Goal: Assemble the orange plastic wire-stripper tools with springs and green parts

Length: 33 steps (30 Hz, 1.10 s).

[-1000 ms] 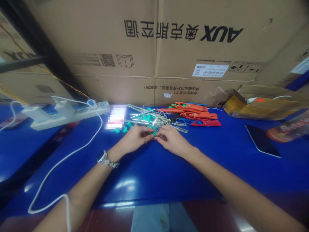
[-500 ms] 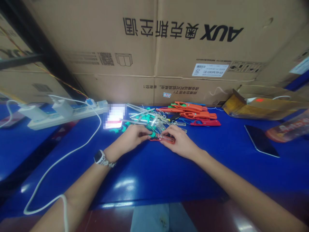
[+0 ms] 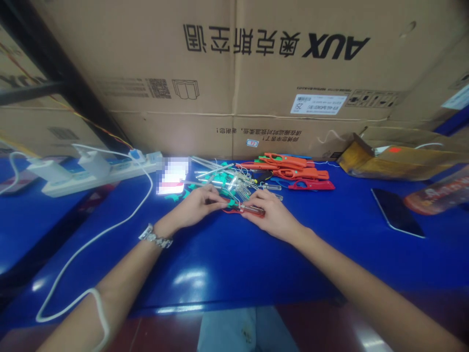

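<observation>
A red lighter casing [image 3: 253,211] lies low over the blue table, with a clear tube and a green trigger-like piece [image 3: 230,203] set in it. My left hand [image 3: 196,205] pinches at its left end, beside the green piece. Around the right end, my right hand [image 3: 273,215] is closed, its fingers on the casing and tube. Just beyond the hands is a pile of clear tubes [image 3: 240,187], metal rods [image 3: 214,171], thin wires and green plastic pieces [image 3: 173,197]. Several orange lighter casings [image 3: 304,173] are stacked to the right of the pile.
A lit screen [image 3: 174,176] sits left of the pile, near a white power strip [image 3: 110,168] with plugs. Its white cable [image 3: 98,234] crosses the table. Right stand a phone [image 3: 395,212], a bottle [image 3: 436,193] and an open box [image 3: 366,161]. Large cardboard [image 3: 264,98] closes the back.
My left wrist has turned, so the watch face no longer shows, and the left fingers have shifted slightly at the casing. My right hand stays nearly still on the casing.
</observation>
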Motion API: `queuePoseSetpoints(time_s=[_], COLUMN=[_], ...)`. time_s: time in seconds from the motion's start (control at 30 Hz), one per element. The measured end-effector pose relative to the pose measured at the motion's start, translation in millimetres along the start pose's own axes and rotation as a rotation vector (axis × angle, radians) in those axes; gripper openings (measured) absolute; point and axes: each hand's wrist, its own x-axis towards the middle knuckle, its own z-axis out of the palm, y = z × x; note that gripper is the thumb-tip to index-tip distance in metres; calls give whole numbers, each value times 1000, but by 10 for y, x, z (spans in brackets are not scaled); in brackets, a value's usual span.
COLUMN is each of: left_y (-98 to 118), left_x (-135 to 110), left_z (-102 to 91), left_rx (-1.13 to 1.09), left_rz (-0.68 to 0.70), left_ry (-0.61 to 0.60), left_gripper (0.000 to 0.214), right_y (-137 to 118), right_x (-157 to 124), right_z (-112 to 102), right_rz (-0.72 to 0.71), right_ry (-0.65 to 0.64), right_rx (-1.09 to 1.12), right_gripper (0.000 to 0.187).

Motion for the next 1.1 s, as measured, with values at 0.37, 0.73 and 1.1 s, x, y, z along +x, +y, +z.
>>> queuePoseSetpoints(time_s=[0.37, 0.73, 1.1], left_y=[58, 93, 90], left_x=[-3, 4, -7], left_z=[-67, -54, -79], left_rx=[111, 116, 138], left_rz=[111, 18, 107], left_ry=[-100, -53, -154], left_gripper=[19, 8, 19], right_y=[-144, -122, -125], right_x=[-39, -47, -51], right_z=[-55, -51, -42], right_rz=[-115, -124, -124], right_ry=[-47, -15, 2], right_rx=[-293, -319, -316], right_gripper=[28, 25, 24])
